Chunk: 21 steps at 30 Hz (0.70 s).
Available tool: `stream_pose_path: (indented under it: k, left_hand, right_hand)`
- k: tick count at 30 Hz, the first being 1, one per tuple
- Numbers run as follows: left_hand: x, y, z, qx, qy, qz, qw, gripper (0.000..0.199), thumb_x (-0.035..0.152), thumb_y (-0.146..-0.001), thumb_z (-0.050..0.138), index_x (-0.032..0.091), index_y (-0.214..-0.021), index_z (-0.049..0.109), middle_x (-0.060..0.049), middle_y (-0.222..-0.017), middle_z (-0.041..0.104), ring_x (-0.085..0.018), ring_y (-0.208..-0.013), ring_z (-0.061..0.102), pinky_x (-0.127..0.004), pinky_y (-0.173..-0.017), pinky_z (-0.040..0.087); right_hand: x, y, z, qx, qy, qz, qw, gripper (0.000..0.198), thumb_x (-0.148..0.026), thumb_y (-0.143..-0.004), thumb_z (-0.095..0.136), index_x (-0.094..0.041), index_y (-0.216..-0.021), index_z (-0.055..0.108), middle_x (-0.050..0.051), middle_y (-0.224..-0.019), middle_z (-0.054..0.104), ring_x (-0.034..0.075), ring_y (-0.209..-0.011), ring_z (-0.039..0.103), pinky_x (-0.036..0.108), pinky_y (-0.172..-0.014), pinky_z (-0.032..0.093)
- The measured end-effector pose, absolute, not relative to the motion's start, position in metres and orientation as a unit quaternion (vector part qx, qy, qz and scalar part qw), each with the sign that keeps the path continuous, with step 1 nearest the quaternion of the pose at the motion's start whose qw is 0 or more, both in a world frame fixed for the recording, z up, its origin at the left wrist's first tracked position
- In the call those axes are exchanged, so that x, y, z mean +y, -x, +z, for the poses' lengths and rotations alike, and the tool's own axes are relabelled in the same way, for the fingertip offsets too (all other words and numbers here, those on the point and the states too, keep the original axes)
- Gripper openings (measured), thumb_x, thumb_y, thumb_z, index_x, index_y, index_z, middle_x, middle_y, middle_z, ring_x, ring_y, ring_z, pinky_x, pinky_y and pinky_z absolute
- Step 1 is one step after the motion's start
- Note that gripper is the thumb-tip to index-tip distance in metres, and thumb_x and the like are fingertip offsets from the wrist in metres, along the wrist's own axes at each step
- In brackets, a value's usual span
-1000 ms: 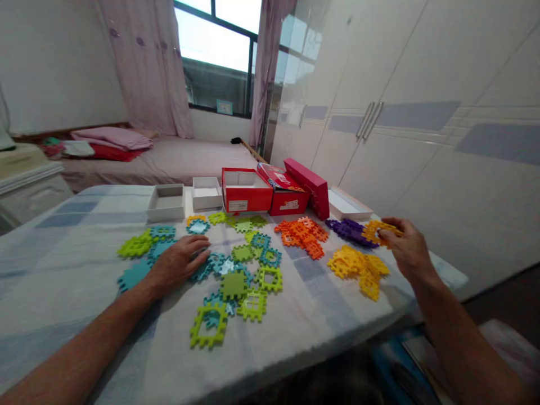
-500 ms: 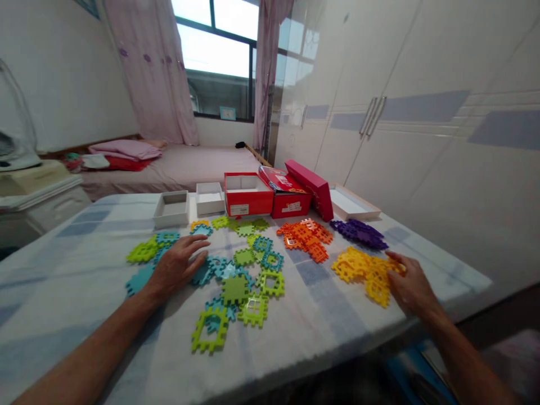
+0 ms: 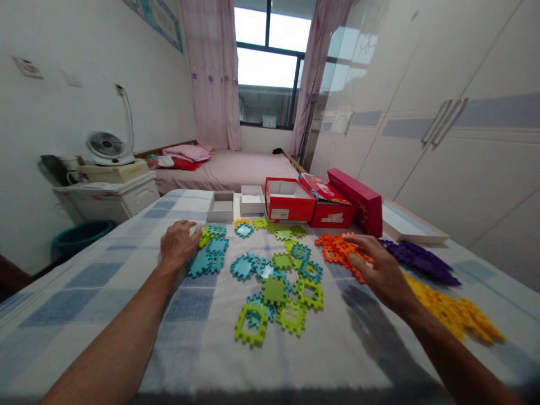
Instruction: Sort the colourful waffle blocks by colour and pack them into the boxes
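Note:
At the outer edge of a small group of interlocking plastic tiles, my left hand (image 3: pixel 179 244) rests with its fingers apart, its fingertips beside the green tiles (image 3: pixel 206 236). Blue tiles (image 3: pixel 206 260) lie just below its thumb side. My right hand (image 3: pixel 377 267) reaches over the orange tiles (image 3: pixel 335 247), thumb and fingers spread, covering part of that pile. It holds nothing I can see. Between both hands, lime-green tiles (image 3: pixel 274 290) and light-blue tiles (image 3: pixel 243 267) are mixed and overlapping. Yellow tiles (image 3: pixel 455 312) lie partly behind my right forearm.
Purple tiles (image 3: pixel 422 261) form a pile at the right. Along the table's far side stand two small pale boxes, an open red box (image 3: pixel 291 209), a closed red box (image 3: pixel 333 214), a leaning red lid (image 3: pixel 358 199) and a shallow pale tray (image 3: pixel 411 225). A checked cloth (image 3: pixel 185 343) covers the table.
My right hand has left the yellow tiles and moved left to the orange pile. My left hand has shifted to the outer side of the left-hand tiles. The view has turned left.

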<state>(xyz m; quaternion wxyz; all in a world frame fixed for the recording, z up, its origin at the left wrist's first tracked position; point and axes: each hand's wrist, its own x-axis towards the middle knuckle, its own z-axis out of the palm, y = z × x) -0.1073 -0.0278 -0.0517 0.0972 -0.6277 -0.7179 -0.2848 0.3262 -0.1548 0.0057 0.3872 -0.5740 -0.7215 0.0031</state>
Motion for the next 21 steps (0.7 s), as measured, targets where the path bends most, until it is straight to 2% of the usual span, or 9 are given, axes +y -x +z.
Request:
stream_pose_path:
  k: [5, 8, 10, 14, 17, 19, 21]
  left_hand:
    - [-0.024, 0.099, -0.066, -0.696, 0.673, -0.251, 0.016, 0.046, 0.038, -0.09, 0.033, 0.013, -0.114, 0.064, -0.013, -0.119, 0.064, -0.024, -0.113, 0.056, -0.033, -0.099, 0.04]
    - [-0.026, 0.089, -0.065, -0.679, 0.682, -0.27, 0.004, 0.044, 0.037, -0.09, 0.035, 0.012, -0.115, 0.063, -0.012, -0.118, 0.065, -0.023, -0.111, 0.057, -0.032, -0.098, 0.04]
    - [-0.027, 0.086, -0.064, -0.68, 0.678, -0.28, 0.003, 0.043, 0.037, -0.09, 0.037, 0.012, -0.112, 0.064, -0.012, -0.115, 0.066, -0.022, -0.108, 0.058, -0.031, -0.097, 0.04]
    - [-0.027, 0.083, -0.062, -0.695, 0.655, -0.298, -0.016, 0.038, 0.035, -0.089, 0.039, 0.013, -0.101, 0.068, -0.011, -0.106, 0.068, -0.022, -0.101, 0.061, -0.031, -0.092, 0.043]
    - [-0.026, 0.081, -0.06, -0.701, 0.641, -0.31, -0.03, 0.033, 0.032, -0.085, 0.044, 0.014, -0.097, 0.069, -0.012, -0.102, 0.069, -0.025, -0.097, 0.062, -0.033, -0.089, 0.045]
    - [-0.026, 0.079, -0.06, -0.69, 0.647, -0.322, -0.038, 0.031, 0.031, -0.082, 0.047, 0.015, -0.097, 0.069, -0.012, -0.101, 0.07, -0.026, -0.096, 0.062, -0.035, -0.088, 0.045]
    - [-0.027, 0.078, -0.059, -0.668, 0.661, -0.338, -0.051, 0.03, 0.03, -0.08, 0.05, 0.015, -0.098, 0.069, -0.012, -0.101, 0.07, -0.027, -0.095, 0.063, -0.036, -0.087, 0.046]
  right_hand:
    - [-0.07, -0.221, -0.002, -0.846, 0.448, 0.06, 0.282, 0.04, -0.019, -0.084, 0.047, -0.015, -0.122, 0.055, 0.012, -0.126, 0.056, 0.021, -0.118, 0.051, 0.037, -0.102, 0.039]
    - [-0.026, -0.171, -0.013, -0.871, 0.451, 0.055, 0.187, 0.046, -0.017, -0.084, 0.048, -0.014, -0.129, 0.052, 0.013, -0.133, 0.053, 0.022, -0.123, 0.048, 0.035, -0.102, 0.038]
    - [-0.006, -0.148, -0.017, -0.87, 0.47, 0.051, 0.144, 0.045, -0.017, -0.085, 0.047, -0.015, -0.129, 0.053, 0.012, -0.13, 0.057, 0.022, -0.118, 0.052, 0.032, -0.097, 0.041]
    - [0.014, -0.125, -0.019, -0.861, 0.491, 0.047, 0.122, 0.038, -0.019, -0.09, 0.038, -0.018, -0.118, 0.063, 0.009, -0.115, 0.068, 0.02, -0.105, 0.062, 0.027, -0.089, 0.044]
    - [0.022, -0.118, -0.014, -0.854, 0.506, 0.031, 0.119, 0.042, -0.019, -0.092, 0.032, -0.016, -0.124, 0.059, 0.009, -0.122, 0.064, 0.02, -0.112, 0.058, 0.028, -0.094, 0.042]
    - [0.026, -0.114, -0.012, -0.853, 0.511, 0.025, 0.102, 0.043, -0.021, -0.091, 0.036, -0.016, -0.13, 0.054, 0.01, -0.127, 0.061, 0.022, -0.116, 0.056, 0.03, -0.095, 0.042]
    - [0.028, -0.108, -0.011, -0.855, 0.513, 0.026, 0.073, 0.043, -0.024, -0.089, 0.042, -0.016, -0.128, 0.056, 0.013, -0.124, 0.062, 0.025, -0.112, 0.058, 0.033, -0.091, 0.044]
